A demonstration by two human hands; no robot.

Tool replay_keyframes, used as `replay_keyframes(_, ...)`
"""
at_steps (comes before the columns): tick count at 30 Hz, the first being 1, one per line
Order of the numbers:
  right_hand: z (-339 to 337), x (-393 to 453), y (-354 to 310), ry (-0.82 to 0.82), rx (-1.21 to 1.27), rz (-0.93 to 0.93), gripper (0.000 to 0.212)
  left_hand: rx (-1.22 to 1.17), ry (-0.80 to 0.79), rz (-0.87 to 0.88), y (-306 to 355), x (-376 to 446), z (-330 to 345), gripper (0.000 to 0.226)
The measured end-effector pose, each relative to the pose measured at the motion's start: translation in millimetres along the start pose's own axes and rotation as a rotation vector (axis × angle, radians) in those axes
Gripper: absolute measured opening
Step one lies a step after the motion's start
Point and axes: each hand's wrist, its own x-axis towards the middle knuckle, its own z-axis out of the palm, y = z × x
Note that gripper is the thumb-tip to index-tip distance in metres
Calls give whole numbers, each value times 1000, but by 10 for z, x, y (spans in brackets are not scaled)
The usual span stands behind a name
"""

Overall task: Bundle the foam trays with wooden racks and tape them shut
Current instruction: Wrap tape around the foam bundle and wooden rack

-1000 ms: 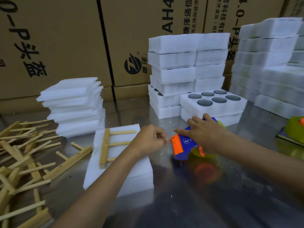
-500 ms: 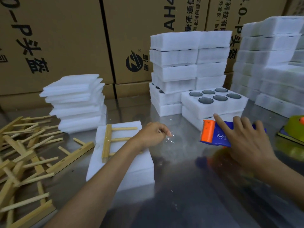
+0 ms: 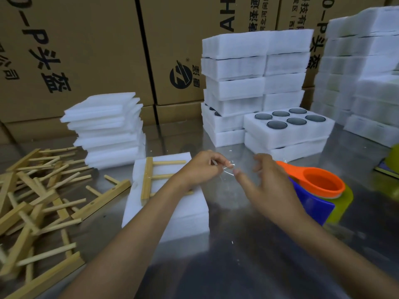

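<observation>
A white foam tray bundle [image 3: 168,210] lies on the steel table with a wooden rack [image 3: 148,178] on top of it. My left hand [image 3: 200,169] hovers over the bundle's right edge and pinches a strip of clear tape [image 3: 227,169] between its fingertips. My right hand [image 3: 267,188] is just to the right with its fingers spread, the index fingertip touching the free end of the strip. Behind the right hand the tape dispenser [image 3: 319,190], blue with an orange core and a yellow roll, rests on the table with no hand on it.
A loose pile of wooden racks [image 3: 32,201] covers the table's left side. A stack of foam sheets [image 3: 108,130] stands behind the bundle. Stacks of foam trays [image 3: 248,83] stand at the back; one tray [image 3: 289,134] holds dark round pieces. Cardboard boxes [image 3: 86,50] form the back wall.
My right hand carried the dispenser away to the right, let go of it on the table, and came back to the tape strip. My left hand kept its pinch on the strip.
</observation>
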Motion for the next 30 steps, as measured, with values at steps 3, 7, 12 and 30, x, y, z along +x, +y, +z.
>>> replay_keyframes(3,147,201,-146,-356,603,515,41,-9,22,17,-5,-2,3,33)
replay_keyframes(7,306,268,-65,-282,702,498,21,120,43,35,-60,44,25,27)
replay_keyframes(12,472,190,-34,-208,574,527,21,-91,464,12,-37,1,-215,55)
replay_keyframes(30,734,55,20,-143,-114,122,26,900,-107,-428,-127,-121,-427,97)
